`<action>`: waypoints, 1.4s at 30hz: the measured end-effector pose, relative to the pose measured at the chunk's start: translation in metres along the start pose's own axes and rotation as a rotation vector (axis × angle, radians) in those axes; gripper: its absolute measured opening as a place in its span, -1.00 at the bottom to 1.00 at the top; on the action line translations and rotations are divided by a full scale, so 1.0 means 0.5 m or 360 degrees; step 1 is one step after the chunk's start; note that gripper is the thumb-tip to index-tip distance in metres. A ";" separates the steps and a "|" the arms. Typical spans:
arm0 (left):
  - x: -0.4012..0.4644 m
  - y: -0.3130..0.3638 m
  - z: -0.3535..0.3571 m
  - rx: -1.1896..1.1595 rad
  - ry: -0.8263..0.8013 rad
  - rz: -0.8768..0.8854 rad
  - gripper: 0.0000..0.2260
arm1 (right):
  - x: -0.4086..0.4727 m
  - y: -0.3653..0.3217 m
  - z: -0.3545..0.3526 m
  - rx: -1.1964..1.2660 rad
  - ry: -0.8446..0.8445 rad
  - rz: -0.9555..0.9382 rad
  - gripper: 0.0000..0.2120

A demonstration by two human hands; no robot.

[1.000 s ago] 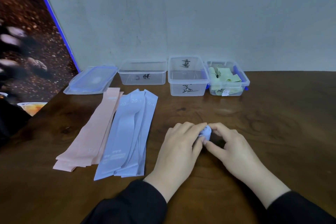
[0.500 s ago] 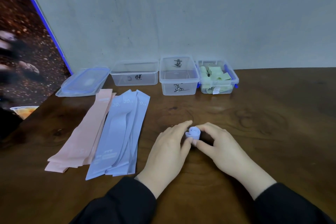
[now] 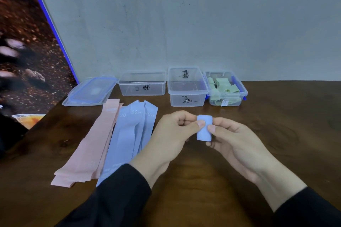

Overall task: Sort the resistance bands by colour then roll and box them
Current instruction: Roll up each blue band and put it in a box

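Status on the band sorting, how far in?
Done: green bands sit in the right-hand box; the rest lie sorted by colour. In hand: a rolled blue band, pinched between left hand and right hand. Left: flat blue bands and pink bands unrolled; two boxes look empty.

A dark brown wooden table (image 3: pixel 276 116) fills the lower part of the view, its grain showing knots and rings on the right. Behind it rises a pale grey wall (image 3: pixel 184 24), scuffed with small dark specks. Off to the left, a large panel (image 3: pixel 24 51) leans at a slant, edged in bright blue, printed with a blurry brown, speckled pattern and some pale oval shapes. Down by the table's left edge, an orange-and-white patch (image 3: pixel 30 119) peeks out at the panel's foot; what it is cannot be told.
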State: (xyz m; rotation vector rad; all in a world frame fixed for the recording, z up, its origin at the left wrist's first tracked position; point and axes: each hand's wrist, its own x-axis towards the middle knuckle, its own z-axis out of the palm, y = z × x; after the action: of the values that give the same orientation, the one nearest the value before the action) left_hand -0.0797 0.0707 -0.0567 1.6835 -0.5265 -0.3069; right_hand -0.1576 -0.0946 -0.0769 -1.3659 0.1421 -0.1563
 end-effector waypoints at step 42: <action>0.252 -0.180 -0.139 0.1176 -0.0300 0.0134 -0.37 | 0.569 -0.053 0.155 -0.2339 -0.0288 0.1238 -0.90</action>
State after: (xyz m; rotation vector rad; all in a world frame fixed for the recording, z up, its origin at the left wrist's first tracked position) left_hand 0.0775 0.0769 -0.1209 2.3474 -0.9254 -0.2206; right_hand 0.1353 -0.0804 -0.0387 -2.6290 0.7137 0.9002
